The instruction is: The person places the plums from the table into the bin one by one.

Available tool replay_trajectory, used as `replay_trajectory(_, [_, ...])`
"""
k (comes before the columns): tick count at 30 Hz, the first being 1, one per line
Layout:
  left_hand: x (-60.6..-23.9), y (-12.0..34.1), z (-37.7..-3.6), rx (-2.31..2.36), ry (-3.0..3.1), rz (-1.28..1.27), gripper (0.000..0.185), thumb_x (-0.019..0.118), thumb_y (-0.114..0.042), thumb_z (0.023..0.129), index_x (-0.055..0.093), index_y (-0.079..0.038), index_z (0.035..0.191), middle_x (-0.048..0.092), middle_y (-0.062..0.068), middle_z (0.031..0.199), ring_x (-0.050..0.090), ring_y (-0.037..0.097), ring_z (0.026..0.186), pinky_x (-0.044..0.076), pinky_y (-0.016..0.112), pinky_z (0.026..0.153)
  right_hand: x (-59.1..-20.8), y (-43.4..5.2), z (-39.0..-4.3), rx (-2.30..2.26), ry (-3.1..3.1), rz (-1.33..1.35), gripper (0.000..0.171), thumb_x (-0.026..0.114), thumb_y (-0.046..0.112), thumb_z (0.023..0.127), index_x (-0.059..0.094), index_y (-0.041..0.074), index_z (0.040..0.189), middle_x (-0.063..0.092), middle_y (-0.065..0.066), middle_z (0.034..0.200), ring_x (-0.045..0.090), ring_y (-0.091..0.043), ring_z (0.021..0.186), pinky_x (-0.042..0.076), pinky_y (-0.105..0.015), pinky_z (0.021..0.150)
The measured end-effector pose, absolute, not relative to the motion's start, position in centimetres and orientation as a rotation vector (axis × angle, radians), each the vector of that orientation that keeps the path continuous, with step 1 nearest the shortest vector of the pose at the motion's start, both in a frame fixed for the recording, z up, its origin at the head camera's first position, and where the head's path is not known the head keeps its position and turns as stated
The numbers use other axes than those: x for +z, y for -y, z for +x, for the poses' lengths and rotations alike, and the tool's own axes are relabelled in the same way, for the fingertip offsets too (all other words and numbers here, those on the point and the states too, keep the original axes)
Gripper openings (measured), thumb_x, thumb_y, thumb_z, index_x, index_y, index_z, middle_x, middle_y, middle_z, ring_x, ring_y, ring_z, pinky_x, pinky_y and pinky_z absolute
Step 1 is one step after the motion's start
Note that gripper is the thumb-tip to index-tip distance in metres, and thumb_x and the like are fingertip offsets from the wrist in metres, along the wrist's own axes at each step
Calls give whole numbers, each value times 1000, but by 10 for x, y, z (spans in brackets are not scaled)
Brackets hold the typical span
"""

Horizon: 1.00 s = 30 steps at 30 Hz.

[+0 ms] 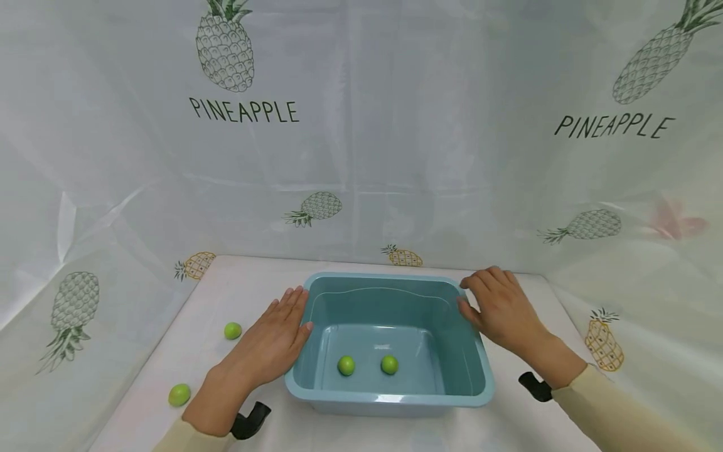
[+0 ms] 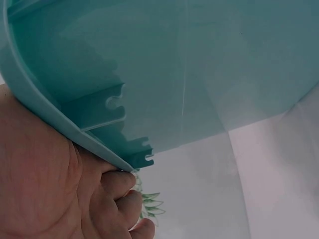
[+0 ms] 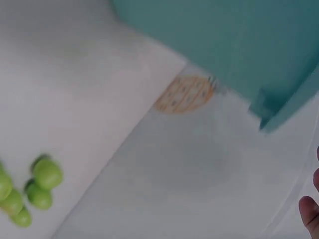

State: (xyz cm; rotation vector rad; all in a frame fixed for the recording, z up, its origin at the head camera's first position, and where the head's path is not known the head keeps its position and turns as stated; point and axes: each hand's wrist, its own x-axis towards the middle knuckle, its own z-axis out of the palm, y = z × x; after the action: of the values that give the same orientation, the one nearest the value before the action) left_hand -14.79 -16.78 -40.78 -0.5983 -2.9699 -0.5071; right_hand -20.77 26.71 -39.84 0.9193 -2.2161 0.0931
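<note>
Plainly, the blue basin [image 1: 390,398] sits on the white table [image 1: 260,276] with two green balls [image 1: 346,365] on its floor. The left hand [image 1: 272,344] lays nearly straight fingers against its left side; the right hand [image 1: 503,311] bends its fingers at the opposite side, though whether they grip is hard to tell. Uneven pressure could tilt the basin, rolling the balls.

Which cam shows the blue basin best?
Head: nearly the whole blue basin is visible from above, with rim, inner walls and floor. Left wrist shows only outer wall and part of the rim, close up; right wrist catches just a blurred outer section at top right.
</note>
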Motion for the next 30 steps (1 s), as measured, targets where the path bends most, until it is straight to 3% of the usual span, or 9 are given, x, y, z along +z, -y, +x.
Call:
replay_trajectory(10, [-406,166,-146,-490,2966,-591,66,51,-32,112,31,7,162,32,24,169,26,42,159,29,61,127,-426,-349,-200,-24,2333,718,62,28,46,109,64,-4,105,67,-18,95,59,-40,90,48,-55,71])
replay_trajectory(16, [-407,165,-147,-483,2970,-598,66,50,-33,112,31,7,162,31,25,169,26,42,159,30,61,126,-457,-383,-189,-226,2472,792,81,6,57,110,62,-2,108,66,-16,102,60,-38,95,51,-55,78])
replay_trajectory(19, [-407,166,-147,-485,2971,-593,67,50,-33,112,31,7,162,31,25,169,26,42,159,30,61,126,-468,-394,-188,-355,2473,864,81,0,56,109,59,1,107,64,-15,101,60,-36,95,51,-53,78])
replay_trajectory(21, [-407,166,-147,-488,2969,-589,67,50,-32,112,31,7,162,32,25,169,26,42,159,30,62,126,-473,-400,-187,-422,2479,905,61,28,55,112,59,2,107,64,-14,102,61,-35,96,53,-52,79])
replay_trajectory(22, [-407,166,-147,-491,2968,-589,66,51,-32,112,31,7,162,32,25,169,26,42,159,30,62,126,-475,-403,-187,-454,2485,917,54,45,54,108,60,2,109,64,-14,102,61,-34,97,53,-52,80])
replay_trajectory(25, [-408,166,-147,-491,2965,-591,66,50,-32,112,31,7,162,32,25,169,26,42,159,30,61,126,-481,-407,-185,-516,2522,929,54,83,42,84,62,2,114,64,-13,105,61,-33,100,54,-51,83])
replay_trajectory(26, [-408,166,-147,-491,2965,-592,66,50,-32,112,31,7,162,32,25,169,26,42,159,30,61,126,-483,-408,-185,-533,2535,928,60,90,37,74,63,2,115,64,-14,107,60,-33,101,53,-51,84])
replay_trajectory(30, [-409,166,-148,-485,2962,-598,66,50,-32,112,31,7,162,32,25,169,27,42,159,31,61,126,-492,-412,-185,-582,2556,916,61,90,35,73,64,2,116,63,-15,110,59,-34,104,52,-51,86])
